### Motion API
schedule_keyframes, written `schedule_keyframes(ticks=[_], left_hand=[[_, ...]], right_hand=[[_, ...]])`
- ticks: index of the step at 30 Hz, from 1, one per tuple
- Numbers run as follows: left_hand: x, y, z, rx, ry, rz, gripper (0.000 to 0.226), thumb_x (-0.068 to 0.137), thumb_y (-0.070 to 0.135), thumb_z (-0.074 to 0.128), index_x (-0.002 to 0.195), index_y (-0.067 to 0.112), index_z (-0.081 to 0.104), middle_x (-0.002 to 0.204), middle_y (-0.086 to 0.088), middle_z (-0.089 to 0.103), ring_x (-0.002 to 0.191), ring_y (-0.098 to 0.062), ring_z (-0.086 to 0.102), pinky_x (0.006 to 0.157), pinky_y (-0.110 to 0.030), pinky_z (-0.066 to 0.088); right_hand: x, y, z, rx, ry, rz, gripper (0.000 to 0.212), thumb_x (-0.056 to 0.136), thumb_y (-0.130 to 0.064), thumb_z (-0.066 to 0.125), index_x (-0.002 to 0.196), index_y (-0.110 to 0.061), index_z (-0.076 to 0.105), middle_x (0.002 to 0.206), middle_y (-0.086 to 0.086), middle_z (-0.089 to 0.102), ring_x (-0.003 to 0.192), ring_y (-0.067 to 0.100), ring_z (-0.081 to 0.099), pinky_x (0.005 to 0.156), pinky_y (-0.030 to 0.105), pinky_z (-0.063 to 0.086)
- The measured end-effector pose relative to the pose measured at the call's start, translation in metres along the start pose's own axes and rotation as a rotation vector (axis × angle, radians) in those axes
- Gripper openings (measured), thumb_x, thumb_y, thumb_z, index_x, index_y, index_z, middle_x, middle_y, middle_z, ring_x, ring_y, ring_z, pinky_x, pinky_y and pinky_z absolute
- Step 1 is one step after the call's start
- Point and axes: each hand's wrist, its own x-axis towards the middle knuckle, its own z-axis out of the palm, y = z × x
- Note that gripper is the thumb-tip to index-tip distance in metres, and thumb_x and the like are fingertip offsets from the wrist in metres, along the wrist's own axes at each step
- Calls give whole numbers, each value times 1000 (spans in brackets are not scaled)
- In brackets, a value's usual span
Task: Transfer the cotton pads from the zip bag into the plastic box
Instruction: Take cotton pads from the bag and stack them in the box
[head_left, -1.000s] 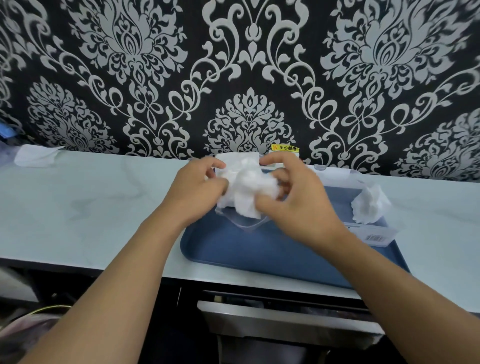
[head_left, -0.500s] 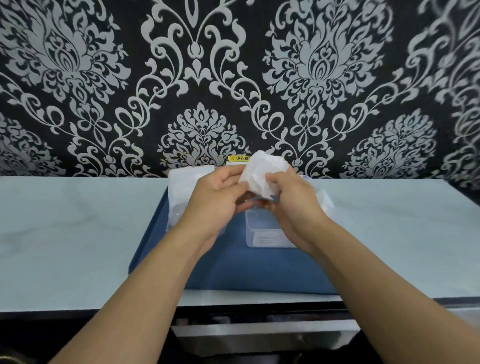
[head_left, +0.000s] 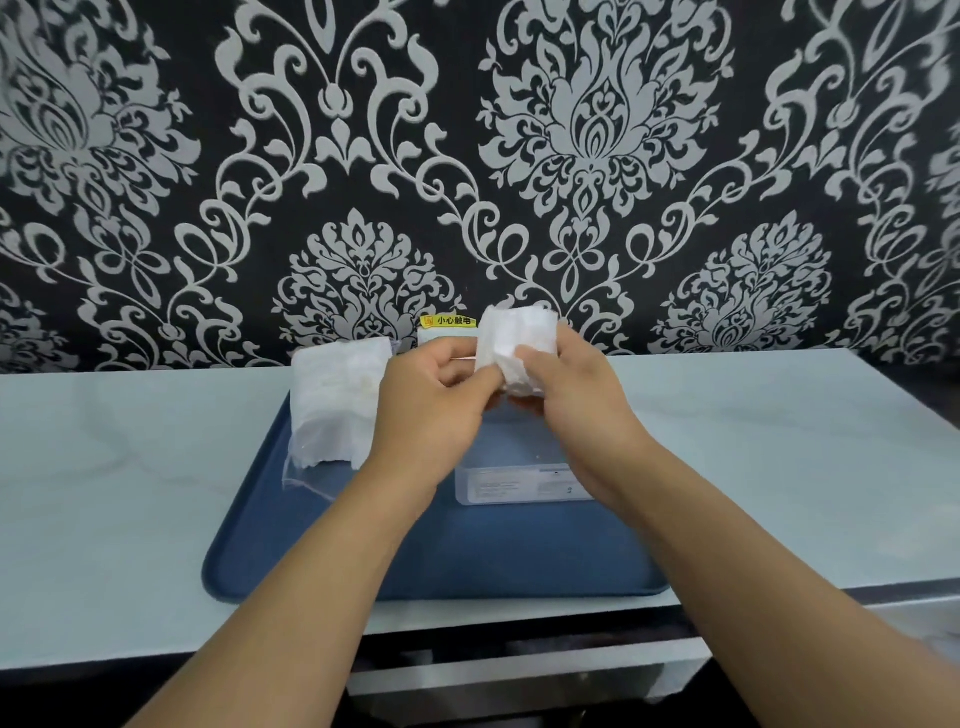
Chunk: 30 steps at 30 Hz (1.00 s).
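Observation:
A white wad of cotton pads (head_left: 517, 340) is held up between both hands above the clear plastic box (head_left: 511, 480). My left hand (head_left: 426, 415) pinches its lower left side. My right hand (head_left: 576, 400) grips it from the right, thumb on its front. The box stands on the blue tray (head_left: 467, 561), its far half hidden behind my hands. The clear zip bag (head_left: 335, 405), still full of white cotton pads, stands on the tray's back left corner, just left of my left hand.
The tray lies on a pale marble counter (head_left: 130, 467) against a black and silver patterned wall. A yellow warning label (head_left: 449, 321) sits on the wall behind the wad. Below the counter's front edge is a drawer front (head_left: 519, 670).
The zip bag now stands alone at the tray's left. Both hands carried a wad of pads to above the box and lifted it slightly. The view shifted right.

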Motion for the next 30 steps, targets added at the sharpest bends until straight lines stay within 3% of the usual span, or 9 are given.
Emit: schedule_keyframes(ticks=[3, 6, 9, 12, 18, 22, 26, 30], left_hand=[[5, 1, 0, -174, -52, -127, 25, 89, -2, 61, 107, 10, 74, 93, -4, 80, 89, -15, 74, 80, -24, 60], [9, 0, -2, -218, -92, -163, 25, 90, -2, 62, 107, 10, 74, 101, -4, 79, 98, -18, 74, 81, -23, 59], [8, 0, -4, -222, -89, -175, 21, 92, -1, 59, 102, 10, 74, 100, -4, 79, 95, -17, 75, 79, -25, 59], [7, 2, -3, -291, -98, -213, 19, 94, 4, 55, 95, 9, 73, 98, -8, 79, 86, -18, 74, 79, -29, 60], [7, 3, -4, -336, -89, -228, 15, 96, 18, 62, 94, 9, 73, 92, -10, 77, 79, -18, 73, 70, -26, 59], [6, 3, -5, -328, -102, -223, 17, 96, 22, 63, 97, 8, 73, 95, -8, 79, 85, -16, 76, 69, -24, 60], [6, 4, -6, -340, -150, -262, 27, 99, 32, 59, 108, 11, 73, 101, -7, 79, 94, -18, 76, 74, -26, 61], [7, 2, -8, -334, -147, -276, 29, 103, 35, 53, 109, 14, 73, 105, -6, 79, 98, -20, 76, 80, -30, 61]], right_hand=[[0, 3, -7, -318, 115, -270, 48, 92, -18, 65, 137, -24, 47, 118, -10, 56, 105, 4, 56, 89, 23, 50], [0, 1, -13, -563, 230, -515, 41, 78, -18, 78, 111, -24, 55, 109, -11, 51, 97, 6, 50, 80, 19, 41], [-1, -4, -13, -564, 267, -579, 40, 71, -11, 82, 93, -21, 51, 93, -11, 47, 78, 2, 45, 70, 12, 35], [-1, -5, -12, -547, 259, -575, 33, 71, -8, 82, 87, -18, 54, 83, -9, 50, 71, 3, 44, 67, 12, 35], [-3, -4, -12, -529, 188, -484, 31, 77, -14, 82, 103, -22, 70, 80, -7, 59, 67, 9, 51, 65, 18, 45], [-1, -4, -15, -456, 167, -423, 20, 74, -12, 83, 89, -18, 70, 79, -5, 66, 69, 8, 57, 63, 21, 47], [0, -7, -19, -389, 60, -366, 12, 80, -10, 80, 75, -14, 69, 64, -13, 64, 60, 3, 55, 59, 17, 44], [4, -11, -24, -388, -87, -285, 13, 88, -12, 73, 80, -13, 63, 64, 10, 68, 57, 10, 51, 61, 25, 44]])
